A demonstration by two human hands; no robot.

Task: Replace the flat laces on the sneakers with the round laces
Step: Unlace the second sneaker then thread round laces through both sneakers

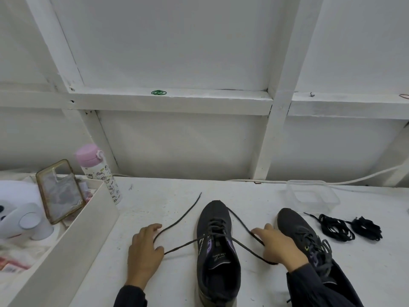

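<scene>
The left hand [143, 247] lies palm down on the white table [168, 196], its fingers bent and the thumb spread towards the shoe; the dark lace [183, 216] doubles back in the crook between thumb and forefinger, held there, one run going off to its loose tip further up the table, the other drawn across to the eyelets. The right hand [278, 244] lies palm down too, fingers loosely bent and pointing away from the body; both runs of the lace on that side pass beneath it, but whether the fingers close on the lace cannot be told. Dark sleeves cover both forearms.

Between the hands stands the middle sneaker [218, 251], toe pointing away, its lace untied yet threaded through the eyelets; just right of the right hand stands the second sneaker [296, 227], laced and tied, its heel partly behind the right forearm. Right of that lie two bundles of black lace [336, 227], side by side, and beyond them a clear plastic tub [312, 193]. To the left a white tray [95, 218] holds a phone [59, 191] propped upright; a pink-lidded bottle [97, 171] stands behind it.
</scene>
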